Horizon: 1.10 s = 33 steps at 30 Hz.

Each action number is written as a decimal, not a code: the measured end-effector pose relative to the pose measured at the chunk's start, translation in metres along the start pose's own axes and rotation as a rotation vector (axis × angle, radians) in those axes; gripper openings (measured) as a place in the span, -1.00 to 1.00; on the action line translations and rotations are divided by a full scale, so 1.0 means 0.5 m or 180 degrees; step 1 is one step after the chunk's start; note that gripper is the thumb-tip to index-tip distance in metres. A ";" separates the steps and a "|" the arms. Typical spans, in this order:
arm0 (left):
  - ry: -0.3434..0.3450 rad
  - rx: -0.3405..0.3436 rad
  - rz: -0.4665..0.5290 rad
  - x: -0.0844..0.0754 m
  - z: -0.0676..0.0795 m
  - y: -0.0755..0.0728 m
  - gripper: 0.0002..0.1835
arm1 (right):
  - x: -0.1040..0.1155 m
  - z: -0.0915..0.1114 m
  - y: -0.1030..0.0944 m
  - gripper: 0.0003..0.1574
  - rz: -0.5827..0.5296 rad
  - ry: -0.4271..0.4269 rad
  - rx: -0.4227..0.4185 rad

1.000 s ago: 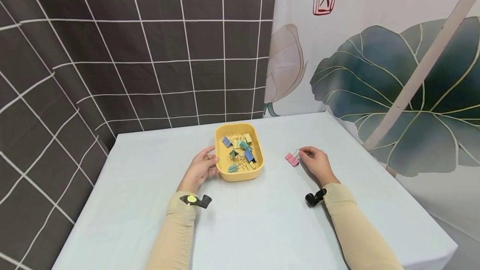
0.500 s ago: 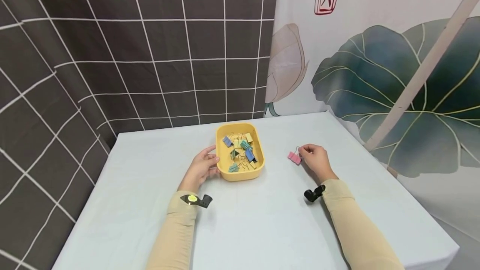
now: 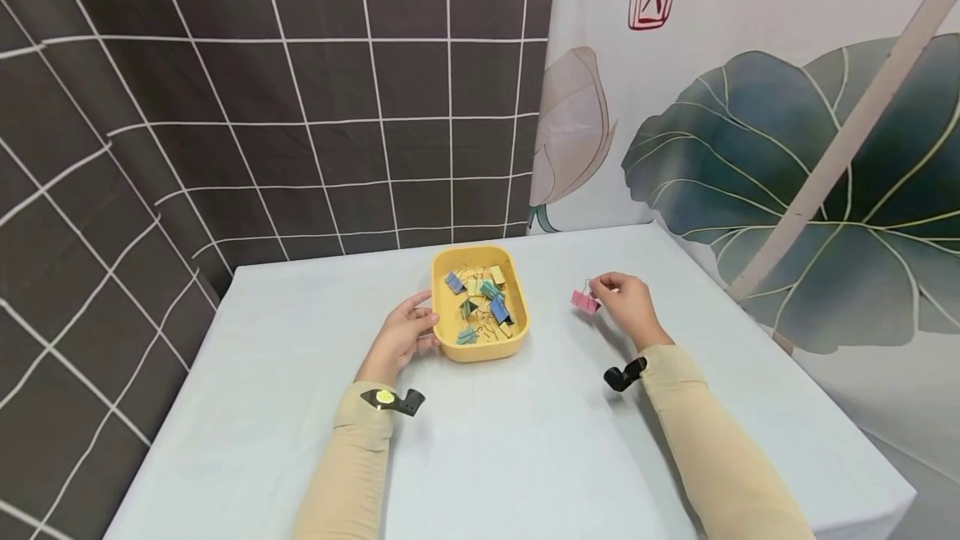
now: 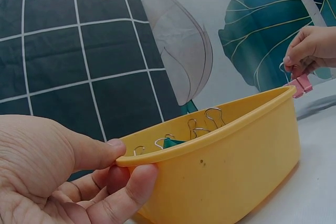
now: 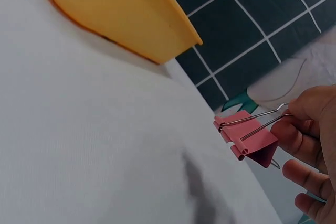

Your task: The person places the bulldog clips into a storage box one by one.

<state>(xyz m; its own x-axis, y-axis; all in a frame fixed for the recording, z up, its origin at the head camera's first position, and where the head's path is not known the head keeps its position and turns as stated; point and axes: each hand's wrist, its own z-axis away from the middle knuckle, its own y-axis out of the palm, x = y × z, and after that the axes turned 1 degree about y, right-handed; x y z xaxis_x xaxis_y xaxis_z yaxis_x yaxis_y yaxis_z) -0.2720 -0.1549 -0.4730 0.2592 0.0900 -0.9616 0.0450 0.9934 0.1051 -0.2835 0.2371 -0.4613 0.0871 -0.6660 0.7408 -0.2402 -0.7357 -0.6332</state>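
My left hand pinches the near left rim of a yellow plastic bin; in the left wrist view the thumb lies on the rim and curled fingers sit against the outer wall. Inside are several binder clips, among them a blue clip, a teal clip and a pale yellow clip. To the right of the bin, my right hand holds a pink binder clip by its wire handle, between thumb and fingertips. That clip hangs just above the table.
A white cloth covers the table. Behind it hangs a dark curtain with white grid lines. On the right are a lotus-print curtain and a slanted pale pole. Each wrist wears a small black camera.
My right hand has lifted the pink binder clip off the table, and the clip has turned to hang from its handle. My left hand and the bin stay in place.
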 end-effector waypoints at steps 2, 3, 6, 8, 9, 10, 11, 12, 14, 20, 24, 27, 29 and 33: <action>0.0007 -0.0005 -0.0001 0.000 0.001 0.000 -0.36 | 0.009 -0.004 0.004 -0.61 0.0019 -0.0075 -0.0022; 0.0004 -0.0010 0.0001 0.001 0.001 0.000 -0.36 | 0.014 -0.006 0.007 -0.62 0.0028 -0.0105 -0.0027; -0.0003 -0.0014 -0.0002 0.001 0.001 0.000 -0.37 | 0.030 -0.010 0.015 -0.65 0.0035 -0.0152 -0.0013; -0.0001 -0.0008 -0.0008 0.001 0.000 0.000 -0.38 | 0.042 -0.012 0.020 -0.66 0.0011 -0.0172 -0.0009; 0.0002 -0.0003 -0.0009 0.000 0.000 -0.001 -0.38 | 0.048 -0.014 0.023 -0.67 0.0006 -0.0188 -0.0004; 0.0006 0.0000 -0.0009 0.000 -0.001 -0.001 -0.38 | 0.055 -0.015 0.026 -0.67 -0.0001 -0.0213 -0.0001; 0.0007 0.0001 -0.0010 -0.001 -0.001 -0.001 -0.38 | 0.062 -0.017 0.028 -0.67 -0.0020 -0.0227 0.0002; 0.0011 0.0004 -0.0010 -0.002 -0.001 -0.001 -0.38 | 0.070 -0.020 0.031 -0.67 -0.0037 -0.0240 0.0015; 0.0007 0.0007 0.0000 -0.003 -0.001 -0.002 -0.38 | 0.086 -0.024 0.036 -0.67 -0.0055 -0.0220 0.0077; 0.0030 0.0023 -0.0005 -0.002 0.000 -0.002 -0.37 | 0.128 -0.032 0.059 -0.67 -0.0047 -0.0146 0.0200; 0.0013 0.0025 -0.0002 -0.003 0.000 -0.002 -0.37 | 0.156 -0.035 0.075 -0.67 -0.0063 -0.0234 0.0224; -0.0010 0.0017 0.0006 -0.004 0.000 -0.002 -0.37 | 0.177 -0.037 0.088 -0.68 -0.0112 -0.0271 0.0262; -0.0004 0.0016 0.0011 -0.004 0.000 -0.002 -0.37 | 0.188 -0.039 0.097 -0.68 -0.0143 -0.0299 0.0290; 0.0036 0.0021 0.0011 -0.001 -0.003 -0.002 -0.37 | 0.209 -0.041 0.114 -0.70 -0.0205 -0.0364 0.0356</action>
<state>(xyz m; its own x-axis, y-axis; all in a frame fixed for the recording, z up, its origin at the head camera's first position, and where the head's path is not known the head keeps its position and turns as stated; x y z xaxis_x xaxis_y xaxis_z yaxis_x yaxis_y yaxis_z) -0.2735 -0.1559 -0.4732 0.2485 0.0942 -0.9641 0.0506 0.9926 0.1100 -0.3078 0.1281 -0.4152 0.2099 -0.6221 0.7543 -0.1220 -0.7821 -0.6111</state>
